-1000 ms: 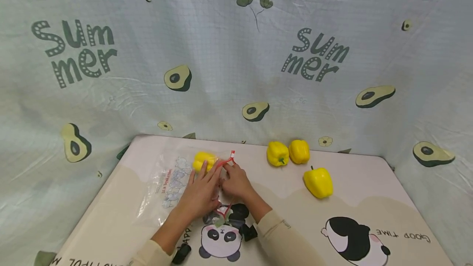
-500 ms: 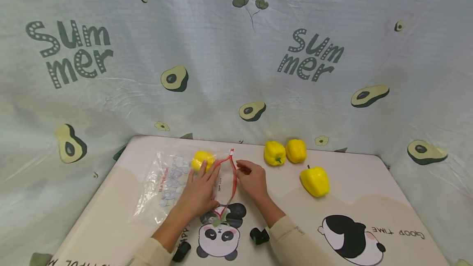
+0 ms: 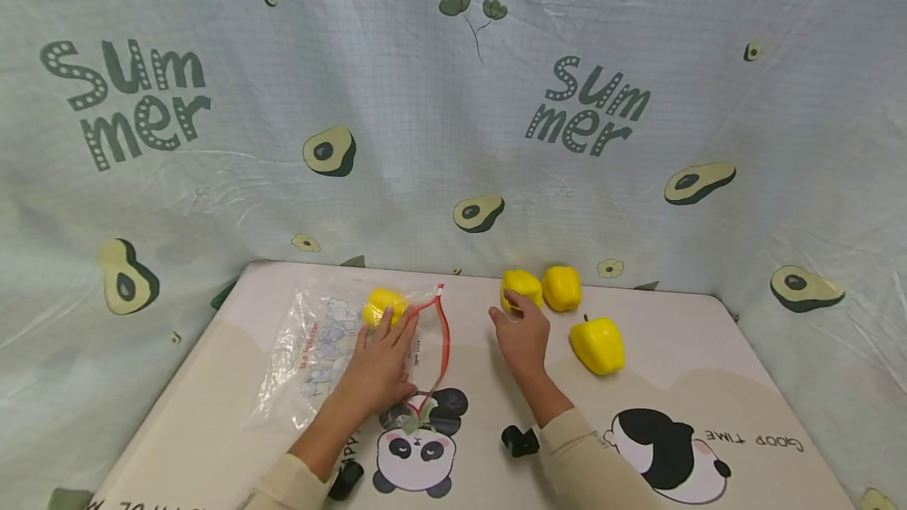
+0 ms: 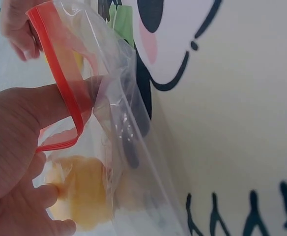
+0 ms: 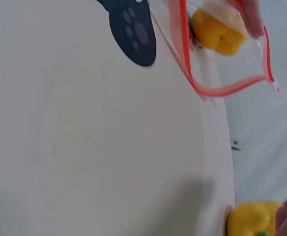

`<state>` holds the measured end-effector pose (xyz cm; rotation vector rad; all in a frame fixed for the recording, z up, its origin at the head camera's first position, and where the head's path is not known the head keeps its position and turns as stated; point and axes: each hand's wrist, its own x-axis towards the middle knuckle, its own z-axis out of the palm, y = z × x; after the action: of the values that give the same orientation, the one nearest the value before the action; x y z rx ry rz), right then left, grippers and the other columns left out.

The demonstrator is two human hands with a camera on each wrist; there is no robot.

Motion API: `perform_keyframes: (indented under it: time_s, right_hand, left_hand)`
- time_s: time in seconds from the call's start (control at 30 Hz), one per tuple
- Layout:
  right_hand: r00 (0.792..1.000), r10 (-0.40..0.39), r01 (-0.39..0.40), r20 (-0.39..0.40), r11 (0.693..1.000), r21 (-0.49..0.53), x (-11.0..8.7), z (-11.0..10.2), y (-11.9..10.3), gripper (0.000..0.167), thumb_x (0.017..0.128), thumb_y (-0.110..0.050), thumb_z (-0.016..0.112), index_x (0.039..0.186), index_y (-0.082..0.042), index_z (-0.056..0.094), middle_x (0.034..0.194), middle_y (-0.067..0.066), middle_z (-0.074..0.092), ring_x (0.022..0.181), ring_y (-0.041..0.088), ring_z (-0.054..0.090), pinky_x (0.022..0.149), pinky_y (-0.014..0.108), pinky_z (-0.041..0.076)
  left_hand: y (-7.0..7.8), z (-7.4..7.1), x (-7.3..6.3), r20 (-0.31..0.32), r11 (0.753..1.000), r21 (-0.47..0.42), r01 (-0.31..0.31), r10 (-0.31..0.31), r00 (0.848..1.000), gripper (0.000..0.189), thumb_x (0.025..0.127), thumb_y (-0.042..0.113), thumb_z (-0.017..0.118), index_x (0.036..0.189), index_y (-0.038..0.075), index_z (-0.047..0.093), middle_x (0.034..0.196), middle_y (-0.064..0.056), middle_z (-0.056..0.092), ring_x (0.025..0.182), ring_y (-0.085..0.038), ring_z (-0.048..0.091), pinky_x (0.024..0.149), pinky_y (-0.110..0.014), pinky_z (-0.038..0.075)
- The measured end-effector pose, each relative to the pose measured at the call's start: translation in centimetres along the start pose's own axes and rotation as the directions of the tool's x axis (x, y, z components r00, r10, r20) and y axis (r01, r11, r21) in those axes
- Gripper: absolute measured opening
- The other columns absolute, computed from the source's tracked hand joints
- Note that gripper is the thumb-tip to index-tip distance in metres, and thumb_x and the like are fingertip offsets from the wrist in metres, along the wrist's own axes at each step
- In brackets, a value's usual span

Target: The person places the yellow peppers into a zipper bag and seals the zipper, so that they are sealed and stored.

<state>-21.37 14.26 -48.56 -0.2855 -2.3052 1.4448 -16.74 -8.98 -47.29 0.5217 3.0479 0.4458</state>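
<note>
A clear plastic zip bag with a red-edged mouth lies on the table, one yellow bell pepper inside it. My left hand holds the bag near its mouth. In the left wrist view, the thumb passes behind the red rim while the fingers lie on the other side, close to the bagged pepper. My right hand is in front of another yellow bell pepper at the back, fingers loosely bent and grasping nothing. Whether its fingertips touch that pepper, I cannot tell.
Two more yellow bell peppers stand right of that one: one beside it, one nearer. A printed cloth hangs behind the table's back edge. Panda drawings cover parts of the tabletop.
My right hand has left the bag's mouth and moved right and back to the rear pepper. The red-edged mouth now gapes wider. My left hand stays on the bag.
</note>
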Motion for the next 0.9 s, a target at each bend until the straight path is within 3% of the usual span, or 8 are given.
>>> perform_keyframes:
  time_s: [0.17, 0.33, 0.43, 0.57, 0.9]
  right_hand:
    - [0.995, 0.003, -0.007, -0.104, 0.999, -0.042, 0.8, -1.1, 0.8, 0.037, 0.092, -0.012, 0.078, 0.128, -0.005, 0.072, 0.133, 0.015, 0.072, 0.121, 0.035, 0.067, 0.109, 0.05, 0.055]
    - [0.989, 0.005, -0.015, -0.147, 0.998, -0.064, 1.2, -1.7, 1.6, 0.042, 0.094, -0.01, 0.074, 0.135, -0.003, 0.067, 0.142, 0.019, 0.066, 0.133, 0.039, 0.059, 0.118, 0.053, 0.045]
    - [0.991, 0.006, -0.015, -0.133, 0.998, -0.067, 1.5, -1.8, 1.9, 0.048, 0.095, -0.009, 0.073, 0.141, -0.001, 0.062, 0.148, 0.02, 0.061, 0.143, 0.039, 0.052, 0.125, 0.053, 0.038]
    - [0.995, 0.038, -0.047, -0.095, 0.995, -0.088, 1.8, -1.6, 1.8, 0.057, 0.096, -0.013, 0.074, 0.147, 0.001, 0.054, 0.153, 0.02, 0.056, 0.144, 0.039, 0.051, 0.124, 0.053, 0.04]
    - [0.978, 0.204, -0.206, -0.029, 0.974, -0.094, 3.2, -0.9, 1.8, 0.077, 0.095, -0.027, 0.076, 0.158, -0.001, 0.039, 0.163, 0.02, 0.044, 0.153, 0.038, 0.039, 0.13, 0.053, 0.029]
  left_hand:
    - [-0.1, 0.0, 0.0, 0.002, 1.0, -0.003, 0.005, -0.005, 1.0, 0.113, 0.075, 0.032, 0.094, 0.165, 0.01, 0.029, 0.176, -0.007, 0.023, 0.164, -0.039, 0.015, 0.129, -0.068, 0.017]
    - [0.0, 0.0, -0.1, 0.009, 1.0, -0.005, 0.01, -0.01, 1.0, 0.113, 0.075, 0.032, 0.094, 0.165, 0.011, 0.028, 0.176, -0.006, 0.022, 0.164, -0.038, 0.014, 0.129, -0.069, 0.017]
    - [0.0, 0.1, 0.0, 0.012, 1.0, -0.005, 0.012, -0.012, 1.0, 0.113, 0.075, 0.032, 0.094, 0.165, 0.012, 0.028, 0.176, -0.006, 0.022, 0.164, -0.038, 0.014, 0.129, -0.069, 0.016]
    - [-0.1, 0.0, 0.1, 0.018, 1.0, 0.004, 0.015, -0.015, 1.0, 0.113, 0.075, 0.033, 0.094, 0.166, 0.012, 0.028, 0.176, -0.005, 0.021, 0.164, -0.038, 0.014, 0.129, -0.069, 0.016]
    - [-0.1, 0.1, 0.1, 0.026, 1.0, 0.002, 0.02, -0.02, 0.999, 0.113, 0.075, 0.033, 0.094, 0.165, 0.013, 0.029, 0.177, -0.003, 0.02, 0.164, -0.037, 0.014, 0.129, -0.069, 0.016]
